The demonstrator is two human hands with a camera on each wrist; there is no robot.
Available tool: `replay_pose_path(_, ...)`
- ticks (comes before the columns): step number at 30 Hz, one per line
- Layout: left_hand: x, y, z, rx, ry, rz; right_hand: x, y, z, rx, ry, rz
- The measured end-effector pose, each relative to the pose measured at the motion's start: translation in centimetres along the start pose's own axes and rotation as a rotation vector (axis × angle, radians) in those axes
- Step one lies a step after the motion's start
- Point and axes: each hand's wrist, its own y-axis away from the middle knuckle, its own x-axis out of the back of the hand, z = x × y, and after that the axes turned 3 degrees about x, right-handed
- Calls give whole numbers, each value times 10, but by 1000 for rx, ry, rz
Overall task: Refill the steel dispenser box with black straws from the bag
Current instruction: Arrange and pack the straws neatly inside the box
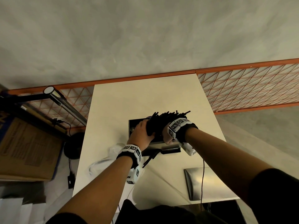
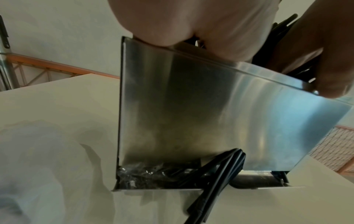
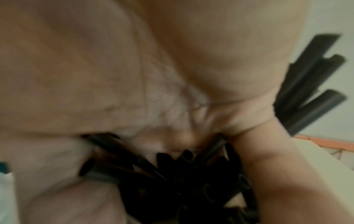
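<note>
A thick bundle of black straws [image 1: 166, 120] stands fanned out over the open top of the steel dispenser box [image 1: 131, 126] on the white table [image 1: 145, 97]. My left hand [image 1: 142, 131] grips the bundle's left side and my right hand [image 1: 168, 135] grips its right side, both just above the box rim. In the left wrist view the box's shiny front wall [image 2: 191, 113] fills the middle, and a few black straws [image 2: 214, 181] stick out of its bottom slot onto the table. In the right wrist view, the straw ends [image 3: 191, 189] sit between my palms. The clear plastic bag [image 1: 103, 160] lies crumpled at my left.
A steel lid [image 1: 203, 181] lies flat at the table's near right corner, with a thin black cable [image 1: 203, 178] across it. Orange wire mesh panels [image 1: 249, 88] line the floor behind the table. A cardboard box [image 1: 27, 147] and a metal tube [image 1: 68, 107] stand at the left.
</note>
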Motion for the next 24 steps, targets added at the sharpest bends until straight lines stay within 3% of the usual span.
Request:
replay_pose_path(9,0,1,0,-1,0,10,-1,-8,3,34,147,-64)
replay_pose_path(17,0,1,0,-2,-3,12,-11,-2,5,-15,104,158)
replay_pose_path(24,0,1,1,6,-14,11,-22,-4,7,-46,-15,233)
